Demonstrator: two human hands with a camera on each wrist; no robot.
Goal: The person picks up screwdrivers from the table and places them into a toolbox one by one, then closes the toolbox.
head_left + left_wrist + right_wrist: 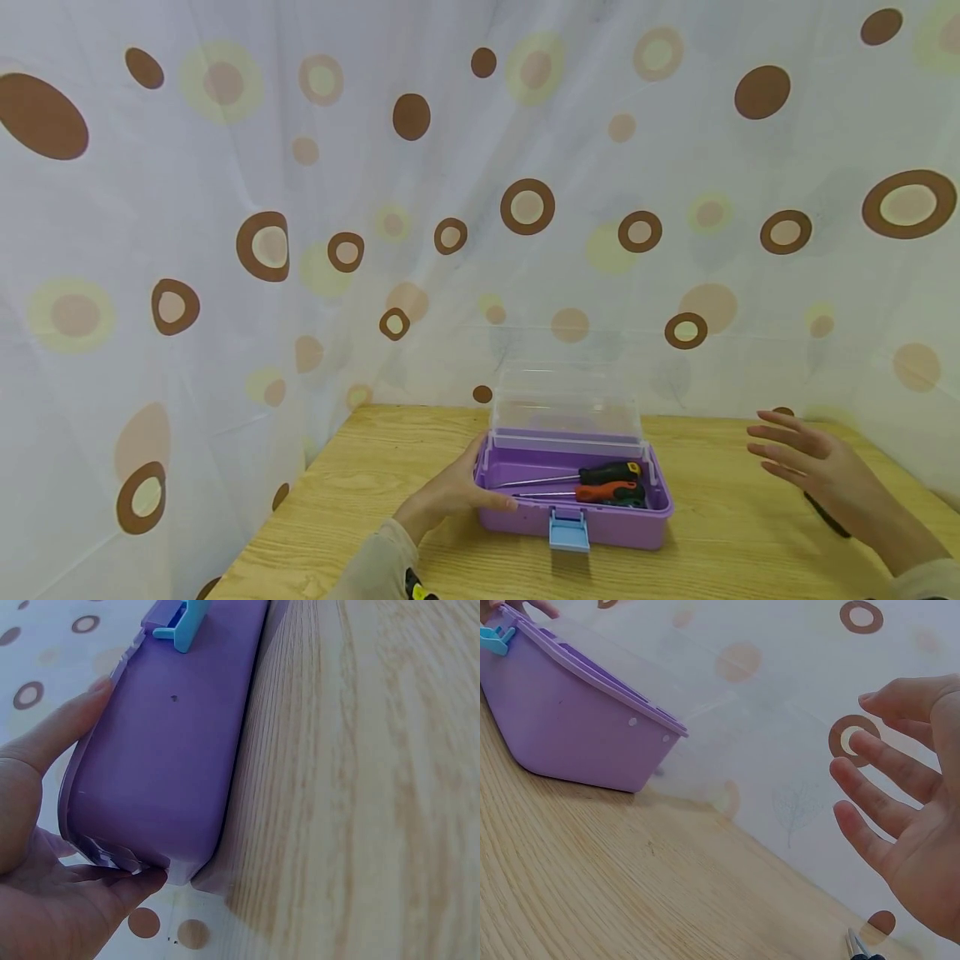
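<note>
A purple plastic toolbox with a rounded rectangular body sits near the middle of a pale wood-grain bench, its clear plastic lid standing open and upright at the back edge, and a light blue latch hanging at the front. Inside lie two screwdrivers side by side, one with a black handle and one with a red-orange handle, shafts pointing left. The person's left hand holds the left end of the box, thumb laid along the front wall and fingers curled loosely around the corner, as the left wrist view shows. The right hand hovers in the air well to the right of the box, holding nothing, palm facing left, fingers straight and slightly spread. A dark slim tool lies on the bench just under that hand; what kind cannot be made out. A white curtain with brown and yellow circles hangs behind. Judging by this, the steadying grip on the box should stay firm and low so the box does not slide, while the free hand comes in from the right, clear of the upright lid.
</note>
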